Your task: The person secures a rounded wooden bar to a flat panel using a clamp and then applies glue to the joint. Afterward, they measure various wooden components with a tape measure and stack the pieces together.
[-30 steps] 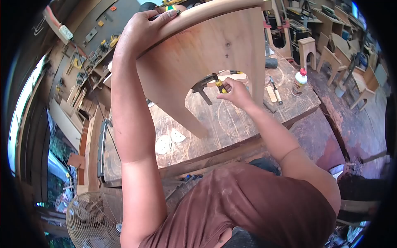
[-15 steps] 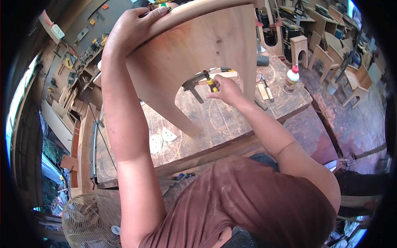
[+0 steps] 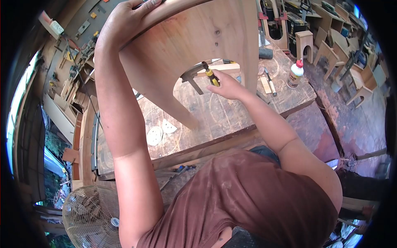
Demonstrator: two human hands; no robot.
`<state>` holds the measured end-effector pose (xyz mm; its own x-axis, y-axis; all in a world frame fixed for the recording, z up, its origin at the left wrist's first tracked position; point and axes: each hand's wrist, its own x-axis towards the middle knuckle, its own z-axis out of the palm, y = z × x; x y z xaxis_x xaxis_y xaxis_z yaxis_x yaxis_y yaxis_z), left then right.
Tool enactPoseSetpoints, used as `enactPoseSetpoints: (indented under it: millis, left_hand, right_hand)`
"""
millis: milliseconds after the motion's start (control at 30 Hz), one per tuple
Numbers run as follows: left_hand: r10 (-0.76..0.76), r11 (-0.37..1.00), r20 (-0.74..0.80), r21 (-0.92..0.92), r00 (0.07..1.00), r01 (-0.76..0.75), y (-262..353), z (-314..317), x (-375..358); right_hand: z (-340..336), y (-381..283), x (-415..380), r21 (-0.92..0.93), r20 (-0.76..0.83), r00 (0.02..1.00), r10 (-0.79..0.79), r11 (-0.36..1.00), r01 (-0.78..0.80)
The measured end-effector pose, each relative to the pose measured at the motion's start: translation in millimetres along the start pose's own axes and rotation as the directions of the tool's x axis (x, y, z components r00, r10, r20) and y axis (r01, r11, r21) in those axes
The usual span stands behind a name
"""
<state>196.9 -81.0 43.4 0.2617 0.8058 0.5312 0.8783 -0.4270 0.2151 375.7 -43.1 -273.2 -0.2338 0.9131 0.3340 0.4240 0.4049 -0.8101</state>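
Note:
A wooden stool-like piece [image 3: 178, 53] with an arched cut-out stands on the workbench [image 3: 215, 120], its curved top rail towards the upper left. Over that rail my left hand [image 3: 124, 22] is closed, the thumb lying along the wood; a small dark thing by the thumb is too hidden to name. Within the arch, my right hand [image 3: 225, 84] grips the yellow-and-black handle of a bar clamp [image 3: 212, 77]. The clamp's dark metal bar [image 3: 194, 84] extends to the left of the handle, and its upper part is partly hidden behind the panel.
Right of the wooden piece lie a chisel [image 3: 270, 82] and a dark mallet head [image 3: 265, 53]. A glue bottle [image 3: 295, 75] with a red cap stands near the bench's right edge. Pale sanding discs [image 3: 155, 135] lie at front left. A fan [image 3: 93, 215] stands below left.
The view has shifted slightly, and the wooden piece sits a little higher and further left in it. My right hand remains on the clamp handle, and less of the clamp's upper part shows.

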Motion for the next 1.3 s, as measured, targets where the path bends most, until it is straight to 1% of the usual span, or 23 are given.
enactPoseSetpoints:
  millis: [33,67,100,167,200,233,300,333,400,500,533,600,633,700,833,900,933,1000,1067,1133,1200,1233,1300]
  left_hand:
    - [-0.004,1.000,0.000,-0.001,1.000,0.004,-0.9,0.1,0.3]
    - [-0.009,1.000,-0.002,-0.002,1.000,0.009,-1.4,-0.2,0.3]
    - [-0.008,1.000,-0.001,-0.003,1.000,0.008,0.0,-0.7,-0.1]
    - [-0.043,0.998,-0.012,0.047,0.999,0.043,4.0,-1.6,-1.6]
    - [-0.041,0.998,-0.010,0.046,0.999,0.041,4.5,-1.9,-1.4]
    - [-0.051,0.997,-0.021,0.059,0.999,0.052,5.0,-1.7,-1.4]
    - [-0.060,0.996,-0.029,0.071,0.998,0.061,7.3,-3.6,-4.3]
    - [-0.025,0.998,-0.017,0.057,1.000,0.026,10.1,-6.7,-8.8]
    - [0.008,0.999,-0.006,0.041,1.000,-0.008,6.8,-6.8,-8.1]
    - [-0.029,0.999,-0.016,0.032,0.999,0.029,-4.2,-0.7,2.6]
    - [-0.023,0.999,-0.022,0.031,0.999,0.024,-2.8,-0.2,1.9]
    - [-0.017,0.999,-0.026,0.032,1.000,0.018,-2.5,0.5,2.3]
    - [-0.012,0.999,-0.025,0.044,1.000,0.013,-3.2,0.5,3.0]
    - [-0.006,0.998,-0.023,0.056,1.000,0.007,-2.3,0.7,3.6]
    - [-0.025,0.998,-0.013,0.057,1.000,0.026,-5.0,1.7,6.4]
    - [-0.004,0.999,-0.018,0.032,1.000,0.004,-7.4,2.9,7.2]
    - [-0.004,1.000,-0.015,0.022,1.000,0.004,-6.6,2.7,6.7]
    - [0.000,1.000,-0.012,0.014,1.000,0.000,-1.6,0.6,2.9]
    - [0.066,0.998,-0.022,0.016,0.998,-0.066,6.7,-1.6,-7.0]
    - [0.021,0.999,-0.009,0.039,1.000,-0.021,2.9,-0.7,2.1]
    - [-0.029,0.998,0.004,0.063,1.000,0.029,-3.4,0.9,5.6]
    - [-0.011,0.999,-0.016,0.045,1.000,0.012,-5.0,1.7,5.6]
    - [0.003,1.000,-0.035,0.029,0.999,-0.002,-6.7,2.0,5.2]
  right_hand:
    - [3.6,12.7,1.3,0.074,0.022,0.996,-0.090,0.993,0.088]
    - [5.4,17.9,5.7,0.230,0.018,0.994,-0.107,0.968,0.100]
    - [6.5,23.4,6.5,0.230,0.017,0.994,-0.106,0.968,0.099]
    - [-4.2,-2.2,0.7,0.047,-0.010,0.995,0.102,0.994,-0.102]
    - [-7.9,-20.1,-3.0,-0.089,-0.033,0.991,0.127,0.988,-0.130]
    - [-7.3,-27.4,-4.1,-0.088,-0.035,0.991,0.131,0.987,-0.134]
    - [-5.3,-34.6,-5.6,-0.240,-0.091,0.992,0.091,0.965,-0.110]
    - [-2.2,-28.1,-4.9,-0.241,-0.092,0.992,0.090,0.964,-0.110]
    - [10.1,-0.1,-2.7,0.042,-0.149,0.986,-0.074,0.996,0.081]
    - [10.1,30.6,8.9,0.130,-0.046,0.996,-0.074,0.988,0.080]
    - [4.2,20.7,5.6,0.127,-0.045,0.996,-0.072,0.989,0.077]
    - [-9.8,-20.0,-2.2,-0.012,0.035,0.989,0.140,0.990,-0.140]
    - [-10.3,-28.6,-3.1,-0.012,0.034,0.989,0.141,0.990,-0.140]
    - [-10.1,-38.4,-4.2,-0.222,-0.004,0.994,0.108,0.969,-0.107]
    - [4.5,-5.4,-0.2,-0.227,-0.054,0.998,-0.011,0.974,-0.001]
    - [6.9,19.4,6.4,0.015,-0.071,0.995,-0.075,0.997,0.076]
    - [3.4,14.2,5.2,0.015,-0.071,0.995,-0.074,0.997,0.075]
    - [-8.9,-5.9,3.3,0.033,0.032,0.997,0.070,0.997,-0.071]
    - [-9.9,-12.3,3.2,-0.031,0.027,0.997,0.076,0.997,-0.076]
    - [-8.1,-13.0,2.8,-0.101,0.022,0.997,0.077,0.992,-0.074]
    - [2.6,-5.9,-1.5,-0.206,-0.152,0.970,-0.190,0.966,0.157]
    - [4.7,3.2,2.0,-0.205,-0.150,0.970,-0.192,0.966,0.160]
    - [5.2,22.9,10.7,0.109,-0.028,0.992,-0.120,0.986,0.123]
